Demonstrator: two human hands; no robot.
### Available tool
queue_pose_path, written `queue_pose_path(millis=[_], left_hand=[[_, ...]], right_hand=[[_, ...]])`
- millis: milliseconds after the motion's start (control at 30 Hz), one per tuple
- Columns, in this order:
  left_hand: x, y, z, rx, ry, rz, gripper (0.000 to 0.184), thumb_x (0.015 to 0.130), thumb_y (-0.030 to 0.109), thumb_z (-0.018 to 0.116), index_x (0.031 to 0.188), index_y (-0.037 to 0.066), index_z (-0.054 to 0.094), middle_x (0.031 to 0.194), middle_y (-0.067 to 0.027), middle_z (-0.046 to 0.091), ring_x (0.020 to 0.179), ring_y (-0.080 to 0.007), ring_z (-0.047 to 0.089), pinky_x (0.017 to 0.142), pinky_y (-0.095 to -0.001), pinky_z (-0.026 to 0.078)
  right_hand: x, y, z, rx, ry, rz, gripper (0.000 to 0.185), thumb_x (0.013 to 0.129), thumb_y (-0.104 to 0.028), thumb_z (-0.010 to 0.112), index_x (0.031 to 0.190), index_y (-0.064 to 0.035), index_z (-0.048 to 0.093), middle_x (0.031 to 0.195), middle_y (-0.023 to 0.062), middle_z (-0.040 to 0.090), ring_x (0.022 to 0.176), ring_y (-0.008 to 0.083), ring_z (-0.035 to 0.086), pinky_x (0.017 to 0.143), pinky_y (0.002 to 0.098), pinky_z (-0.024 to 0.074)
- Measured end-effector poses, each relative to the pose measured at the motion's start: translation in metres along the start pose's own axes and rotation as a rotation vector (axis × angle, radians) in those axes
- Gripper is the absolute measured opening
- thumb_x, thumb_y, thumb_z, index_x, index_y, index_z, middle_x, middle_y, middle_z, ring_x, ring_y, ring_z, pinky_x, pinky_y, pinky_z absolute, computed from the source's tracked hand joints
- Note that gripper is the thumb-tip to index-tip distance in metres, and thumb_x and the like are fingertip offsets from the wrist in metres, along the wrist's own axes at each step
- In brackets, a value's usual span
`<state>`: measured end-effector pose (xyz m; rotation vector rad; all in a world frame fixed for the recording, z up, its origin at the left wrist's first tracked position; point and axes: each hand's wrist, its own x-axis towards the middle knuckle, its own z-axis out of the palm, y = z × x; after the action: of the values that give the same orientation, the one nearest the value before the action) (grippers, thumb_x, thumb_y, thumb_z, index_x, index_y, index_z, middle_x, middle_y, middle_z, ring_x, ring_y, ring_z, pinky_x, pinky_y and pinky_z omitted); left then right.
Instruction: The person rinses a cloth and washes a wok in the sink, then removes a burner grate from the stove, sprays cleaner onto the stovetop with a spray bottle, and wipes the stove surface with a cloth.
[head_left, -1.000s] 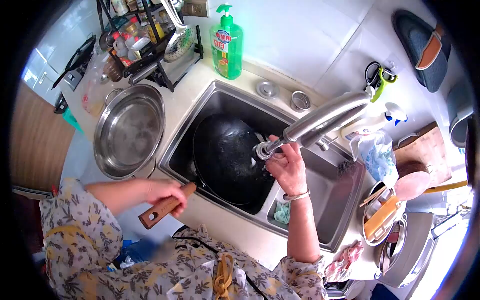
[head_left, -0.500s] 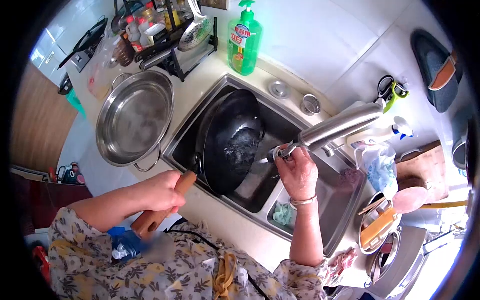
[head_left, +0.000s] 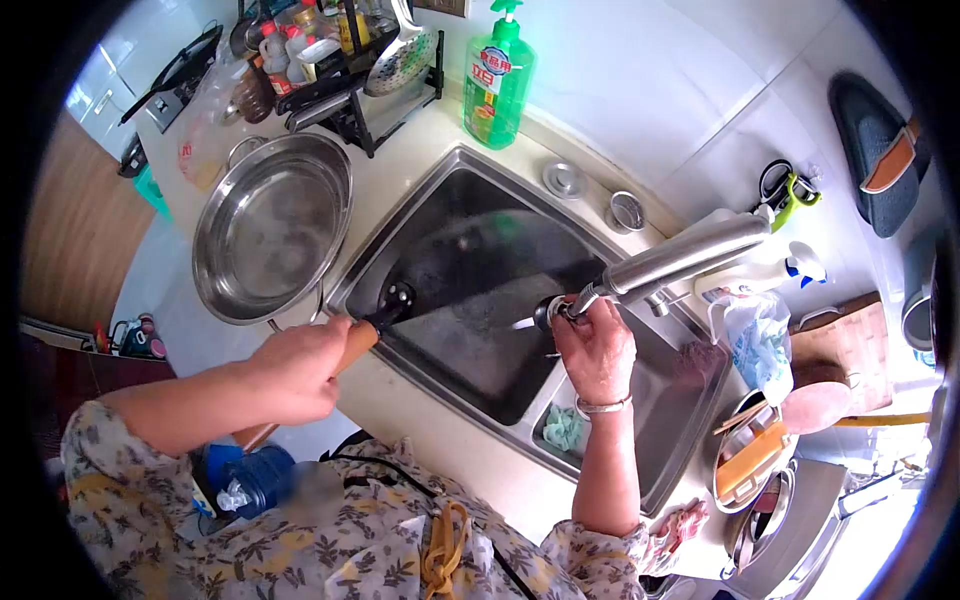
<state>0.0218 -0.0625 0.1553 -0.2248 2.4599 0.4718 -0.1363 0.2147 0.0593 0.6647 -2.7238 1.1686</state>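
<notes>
My left hand point(head_left: 300, 370) is closed around the wooden handle point(head_left: 357, 346) of a black wok point(head_left: 455, 280). The wok is steeply tilted over the large sink basin point(head_left: 490, 395), its outline smeared and hard to make out. My right hand point(head_left: 597, 350) grips the pull-out faucet head point(head_left: 552, 312) near the divider between the basins. Whitish water comes from its left end, towards the wok. A silver bracelet point(head_left: 604, 406) circles my right wrist.
Left of the sink stands a two-handled steel pan point(head_left: 270, 235). Behind the sink are a green soap bottle point(head_left: 499, 85) and the faucet arm point(head_left: 690, 252). A green cloth point(head_left: 563, 428) lies in the small basin. Utensils fill a container point(head_left: 748, 455) on the right.
My left hand has turned and tilted the wok, so its open inside with water no longer faces me. The handle now slants differently. My right hand stays almost in place with the faucet head.
</notes>
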Motion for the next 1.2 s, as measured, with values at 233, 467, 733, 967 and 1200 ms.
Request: queue_pose_path(millis=[233, 467, 733, 967, 1200], left_hand=[[0.023, -0.024, 0.062, 0.140, 0.090, 0.111, 0.075, 0.072, 0.006, 0.063, 0.138, -0.003, 0.028, 0.102, -0.0273, 0.060, 0.086, -0.0395, 0.064, 0.072, -0.0486, 0.051], [0.029, -0.049, 0.113, 0.301, 0.291, 0.162, 0.063, 0.074, 0.007, 0.062, 0.131, 0.007, 0.037, 0.086, -0.0166, 0.057, 0.070, -0.0302, 0.065, 0.053, -0.0413, 0.051], [0.044, -0.085, 0.142, 0.556, 0.509, 0.210, 0.048, 0.079, 0.014, 0.058, 0.127, 0.013, 0.048, 0.079, -0.0065, 0.052, 0.064, -0.0191, 0.063, 0.045, -0.0324, 0.047], [0.048, -0.094, 0.149, 0.545, 0.660, 0.269, 0.035, 0.084, 0.019, 0.058, 0.119, 0.014, 0.055, 0.077, -0.0040, 0.051, 0.060, -0.0172, 0.061, 0.044, -0.0311, 0.047], [0.050, -0.093, 0.144, 0.408, 0.617, 0.257, 0.031, 0.088, 0.020, 0.055, 0.118, 0.014, 0.055, 0.079, -0.0060, 0.056, 0.063, -0.0205, 0.064, 0.048, -0.0327, 0.049]], right_hand=[[-0.027, 0.006, -0.013, 0.010, 0.015, 0.083, 0.019, 0.075, -0.016, 0.074, 0.087, -0.0061, 0.062, 0.077, 0.0113, 0.060, 0.067, 0.0311, 0.063, 0.061, 0.0396, 0.0496], [-0.035, 0.014, -0.004, 0.144, 0.025, 0.129, 0.020, 0.076, -0.012, 0.074, 0.094, -0.0071, 0.066, 0.075, 0.0084, 0.061, 0.062, 0.0216, 0.063, 0.059, 0.0322, 0.0491], [-0.010, -0.009, 0.023, 0.697, -0.105, 0.273, 0.018, 0.085, -0.001, 0.065, 0.103, 0.0015, 0.062, 0.074, 0.0030, 0.064, 0.061, 0.0062, 0.058, 0.057, 0.0217, 0.0481], [0.018, -0.018, 0.048, 0.880, -0.165, 0.280, 0.020, 0.088, -0.002, 0.064, 0.106, 0.0027, 0.059, 0.072, 0.0028, 0.062, 0.060, 0.0065, 0.056, 0.054, 0.0204, 0.0451], [0.021, -0.012, 0.044, 0.407, 0.059, 0.212, 0.016, 0.083, -0.010, 0.070, 0.098, -0.0036, 0.068, 0.070, 0.0051, 0.063, 0.059, 0.0096, 0.060, 0.060, 0.0253, 0.0498]])
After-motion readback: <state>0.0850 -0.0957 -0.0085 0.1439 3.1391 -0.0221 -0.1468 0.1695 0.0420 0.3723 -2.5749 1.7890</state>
